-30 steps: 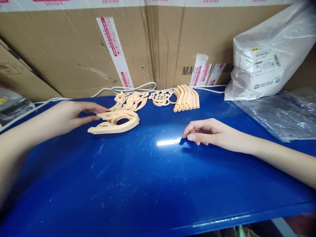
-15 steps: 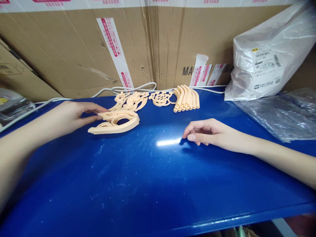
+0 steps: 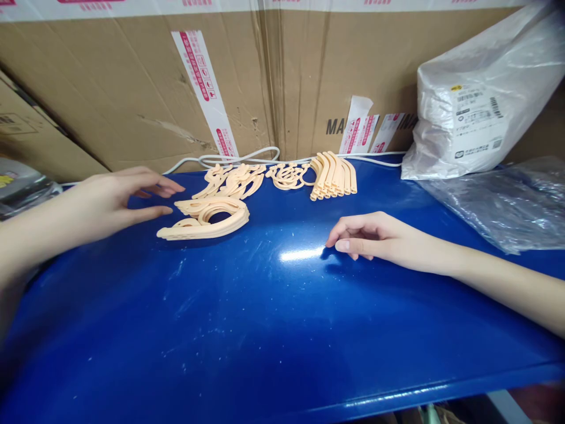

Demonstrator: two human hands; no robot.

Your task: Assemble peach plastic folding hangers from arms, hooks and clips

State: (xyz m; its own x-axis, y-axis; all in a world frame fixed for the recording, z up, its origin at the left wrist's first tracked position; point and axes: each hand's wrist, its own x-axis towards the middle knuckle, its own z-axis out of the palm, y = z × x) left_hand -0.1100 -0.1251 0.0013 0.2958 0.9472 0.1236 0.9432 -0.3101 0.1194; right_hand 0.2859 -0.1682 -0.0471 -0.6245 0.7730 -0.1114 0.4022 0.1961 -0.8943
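My left hand [image 3: 121, 200] hovers just left of a stack of cream curved plastic pieces [image 3: 227, 225]. Its thumb and fingers are spread and hold nothing. Behind that stack lies a pile of cream pieces with curved arms [image 3: 241, 179]. To the right of it sit a small heap of thin cream hook-shaped pieces [image 3: 289, 175] and a bundle of cream curved tubes [image 3: 334, 176]. On the right side of the blue table [image 3: 247, 330], my right hand [image 3: 379, 237] rests with loosely bent fingers, a gap at the thumb and nothing in its grasp.
Large cardboard boxes [image 3: 132, 76] stand along the back, with a white cable [image 3: 260, 154] running at their base. At back right is a white plastic parcel [image 3: 468, 118] beside a clear plastic sheet [image 3: 507, 206]. A clear wrapped packet [image 3: 22, 182] lies at far left.
My left hand has let go of the stack of curved pieces and drawn back to the left, its fingers parting. The stack and my right hand stay where they were.
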